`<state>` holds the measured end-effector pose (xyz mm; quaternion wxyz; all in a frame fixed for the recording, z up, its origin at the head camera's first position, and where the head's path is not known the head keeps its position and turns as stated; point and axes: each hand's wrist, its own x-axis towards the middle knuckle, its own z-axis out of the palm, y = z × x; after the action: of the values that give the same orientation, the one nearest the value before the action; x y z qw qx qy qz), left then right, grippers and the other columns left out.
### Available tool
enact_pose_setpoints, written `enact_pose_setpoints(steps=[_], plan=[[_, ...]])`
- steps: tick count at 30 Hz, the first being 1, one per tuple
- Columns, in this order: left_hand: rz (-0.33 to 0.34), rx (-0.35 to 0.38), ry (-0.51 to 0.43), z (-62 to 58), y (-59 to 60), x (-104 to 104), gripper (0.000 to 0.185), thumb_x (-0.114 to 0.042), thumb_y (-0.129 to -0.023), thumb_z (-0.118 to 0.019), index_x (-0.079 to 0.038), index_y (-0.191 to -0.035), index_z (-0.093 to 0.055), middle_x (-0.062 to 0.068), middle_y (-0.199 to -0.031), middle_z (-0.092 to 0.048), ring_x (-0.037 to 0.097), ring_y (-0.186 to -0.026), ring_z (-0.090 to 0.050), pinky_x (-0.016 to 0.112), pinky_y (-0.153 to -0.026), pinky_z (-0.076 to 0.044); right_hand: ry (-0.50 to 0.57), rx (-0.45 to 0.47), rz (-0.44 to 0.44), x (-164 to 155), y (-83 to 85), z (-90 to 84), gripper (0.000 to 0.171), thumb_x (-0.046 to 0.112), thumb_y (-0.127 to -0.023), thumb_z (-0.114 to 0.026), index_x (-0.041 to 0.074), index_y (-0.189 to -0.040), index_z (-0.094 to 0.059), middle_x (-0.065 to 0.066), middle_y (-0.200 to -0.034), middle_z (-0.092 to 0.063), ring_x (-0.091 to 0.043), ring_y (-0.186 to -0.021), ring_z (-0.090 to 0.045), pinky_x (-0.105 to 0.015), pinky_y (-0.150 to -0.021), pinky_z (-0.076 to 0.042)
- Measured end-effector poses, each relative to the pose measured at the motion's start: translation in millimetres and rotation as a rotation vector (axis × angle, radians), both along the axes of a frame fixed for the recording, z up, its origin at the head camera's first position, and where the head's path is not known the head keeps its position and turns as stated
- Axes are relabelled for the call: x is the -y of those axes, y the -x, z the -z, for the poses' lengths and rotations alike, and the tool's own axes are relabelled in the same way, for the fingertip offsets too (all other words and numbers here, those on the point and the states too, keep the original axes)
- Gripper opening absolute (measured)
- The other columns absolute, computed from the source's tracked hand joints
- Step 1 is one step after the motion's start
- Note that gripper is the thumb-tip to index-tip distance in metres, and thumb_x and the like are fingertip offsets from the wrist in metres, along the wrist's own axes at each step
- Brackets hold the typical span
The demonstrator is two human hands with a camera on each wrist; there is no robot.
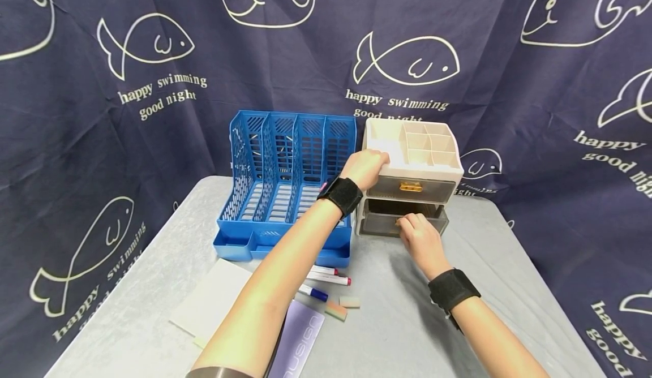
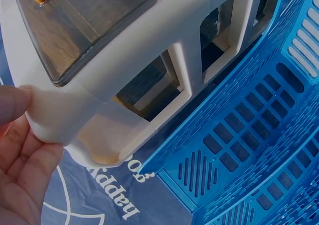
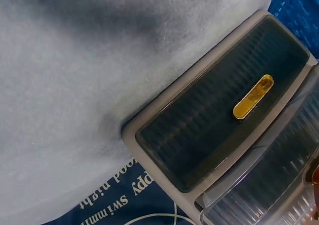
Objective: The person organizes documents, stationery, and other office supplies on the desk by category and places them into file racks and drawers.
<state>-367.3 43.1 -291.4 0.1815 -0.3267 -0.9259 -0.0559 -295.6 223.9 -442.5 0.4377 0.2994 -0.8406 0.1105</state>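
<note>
A white desktop drawer organizer (image 1: 430,170) with smoky clear drawers stands at the back right. My left hand (image 1: 364,168) grips its upper left front corner; the left wrist view shows the thumb (image 2: 14,103) on the front and curled fingers round the edge. My right hand (image 1: 421,239) pinches the front of a lower drawer (image 1: 376,224), which is pulled partway out. Above it, the top drawer (image 1: 387,188) is closed, its amber handle (image 1: 410,187) showing. In the right wrist view another closed drawer (image 3: 199,125) sits nearest the table, while only a fingertip shows at the right edge.
A blue file rack (image 1: 285,231) stands left of the organizer. In front lie red-capped markers (image 1: 331,278), a blue-capped marker (image 1: 318,293), small pale blocks (image 1: 348,302), a white pad (image 1: 214,293) and a purple box (image 1: 300,338). A dark fish-print curtain (image 1: 285,72) hangs behind.
</note>
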Motion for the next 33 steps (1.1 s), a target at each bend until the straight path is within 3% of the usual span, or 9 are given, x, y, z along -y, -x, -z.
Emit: enact_pose_setpoints(steps=[22,27,33], plan=[[0.003,0.022,0.002,-0.7,-0.9,2,0.033,-0.005,-0.087,-0.062,-0.015,-0.118,-0.065,0.001,-0.112,-0.068,0.017,-0.101,-0.063,0.030,-0.086,-0.050,-0.031,0.024,0.000,2,-30.5,-1.2,0.018,-0.009,-0.071,-0.060,0.001,-0.086,-0.061,-0.009,-0.082,-0.058,-0.028,-0.072,-0.055,-0.040,-0.060,-0.047],[0.002,0.019,0.008,-0.7,-0.9,2,0.032,-0.004,-0.087,-0.061,-0.015,-0.118,-0.065,0.001,-0.111,-0.068,0.017,-0.101,-0.063,0.030,-0.086,-0.050,-0.031,-0.009,-0.017,2,-34.4,1.3,0.013,-0.004,-0.076,-0.052,0.001,-0.085,-0.061,-0.009,-0.082,-0.058,-0.027,-0.071,-0.055,-0.038,-0.058,-0.047],[0.005,0.016,0.007,-1.2,-1.4,2,0.032,-0.004,-0.087,-0.060,-0.015,-0.117,-0.065,0.002,-0.111,-0.068,0.017,-0.101,-0.063,0.030,-0.086,-0.051,-0.019,-0.038,-0.016,2,-39.0,3.2,0.013,-0.005,-0.074,-0.051,0.001,-0.081,-0.060,-0.008,-0.080,-0.057,-0.027,-0.068,-0.053,-0.037,-0.056,-0.045]])
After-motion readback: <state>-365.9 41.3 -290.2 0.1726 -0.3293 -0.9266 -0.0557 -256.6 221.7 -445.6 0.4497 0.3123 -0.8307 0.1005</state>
